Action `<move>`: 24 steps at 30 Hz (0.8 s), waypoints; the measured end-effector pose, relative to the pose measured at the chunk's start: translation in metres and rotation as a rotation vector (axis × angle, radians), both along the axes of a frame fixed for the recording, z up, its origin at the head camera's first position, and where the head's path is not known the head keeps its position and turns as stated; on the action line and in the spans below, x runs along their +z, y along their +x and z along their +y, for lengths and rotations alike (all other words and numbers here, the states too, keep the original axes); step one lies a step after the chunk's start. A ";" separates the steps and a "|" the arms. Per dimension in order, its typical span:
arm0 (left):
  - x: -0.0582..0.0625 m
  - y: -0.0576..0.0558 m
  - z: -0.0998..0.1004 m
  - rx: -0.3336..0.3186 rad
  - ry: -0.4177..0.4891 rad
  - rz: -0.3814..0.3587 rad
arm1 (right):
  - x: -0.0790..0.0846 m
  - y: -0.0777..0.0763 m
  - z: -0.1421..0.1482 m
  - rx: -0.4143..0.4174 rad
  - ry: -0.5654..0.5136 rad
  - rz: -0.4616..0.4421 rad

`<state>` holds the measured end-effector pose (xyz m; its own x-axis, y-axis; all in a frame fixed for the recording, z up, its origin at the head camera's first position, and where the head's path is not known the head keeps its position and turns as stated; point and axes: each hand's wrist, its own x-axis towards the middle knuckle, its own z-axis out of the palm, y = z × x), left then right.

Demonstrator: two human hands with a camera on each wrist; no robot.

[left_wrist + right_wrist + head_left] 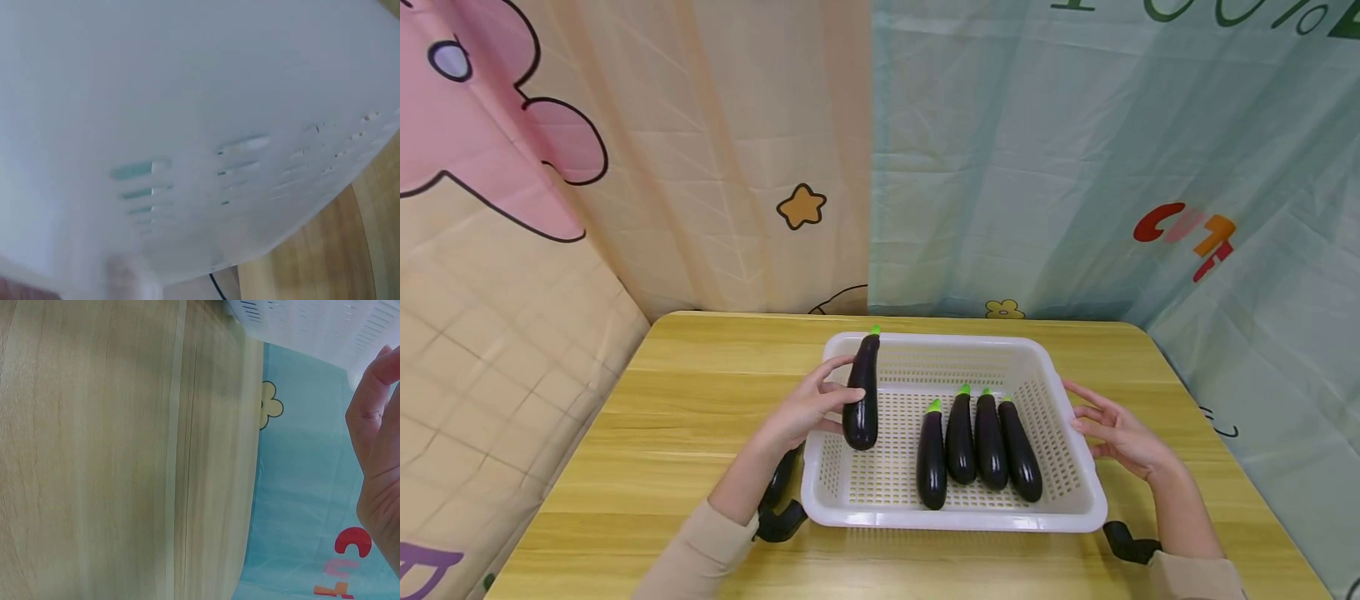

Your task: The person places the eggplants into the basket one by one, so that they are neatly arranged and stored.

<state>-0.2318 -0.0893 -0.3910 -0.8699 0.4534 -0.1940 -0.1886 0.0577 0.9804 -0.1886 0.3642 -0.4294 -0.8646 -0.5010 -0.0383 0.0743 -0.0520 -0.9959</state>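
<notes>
My left hand [808, 408] grips a dark purple eggplant [862, 396] with a bright green stem end, thumb across its front. It is held nearly upright over the left side of a white perforated plastic basket [955, 521]. Several more eggplants [991, 442] lie side by side in the basket's right half, stem ends pointing away. At the basket's right rim, my right hand [1120, 433] has its fingers loosely extended, fingertips right at the edge. The right wrist view shows that hand [381, 444] beside the basket wall [312, 325]. Basket wall [200, 94] fills most of the left wrist view.
The basket stands on a wood-grain table [715, 375]. Left of it, partly hidden by the left wrist, lies a dark glossy elongated thing [784, 477]. Black wrist-camera mounts [781, 522] show near both wrists. Printed curtains [1000, 167] hang behind the table.
</notes>
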 end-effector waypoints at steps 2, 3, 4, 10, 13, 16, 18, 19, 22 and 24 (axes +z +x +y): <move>-0.002 0.001 0.006 -0.005 -0.006 0.004 | 0.000 0.000 0.000 0.002 -0.001 0.000; -0.003 0.001 0.008 -0.005 -0.009 0.003 | 0.000 0.000 0.000 0.004 -0.003 0.000; -0.004 0.001 0.011 -0.005 -0.015 0.005 | -0.001 0.000 0.000 0.006 -0.005 -0.001; -0.010 0.001 0.025 -0.028 -0.077 0.015 | -0.002 -0.001 0.001 0.015 -0.018 -0.006; -0.013 0.002 0.032 -0.046 -0.101 0.013 | -0.003 -0.001 0.001 0.013 -0.019 -0.007; -0.016 0.002 0.038 -0.054 -0.119 0.005 | -0.003 -0.002 0.001 0.014 -0.016 -0.006; -0.018 0.003 0.042 -0.054 -0.130 0.003 | -0.003 -0.002 0.001 0.014 -0.014 -0.005; -0.020 0.003 0.043 -0.055 -0.136 0.004 | -0.003 -0.002 0.001 0.015 -0.012 -0.005; -0.023 0.004 0.047 -0.059 -0.147 0.008 | -0.002 -0.001 0.001 0.012 -0.007 -0.002; -0.024 0.005 0.050 -0.067 -0.159 0.016 | -0.002 -0.001 0.001 0.009 -0.006 -0.001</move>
<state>-0.2271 -0.0393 -0.4152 -0.8421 0.4754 -0.2545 -0.1636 0.2245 0.9606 -0.1896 0.3647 -0.4310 -0.8598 -0.5094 -0.0359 0.0757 -0.0577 -0.9955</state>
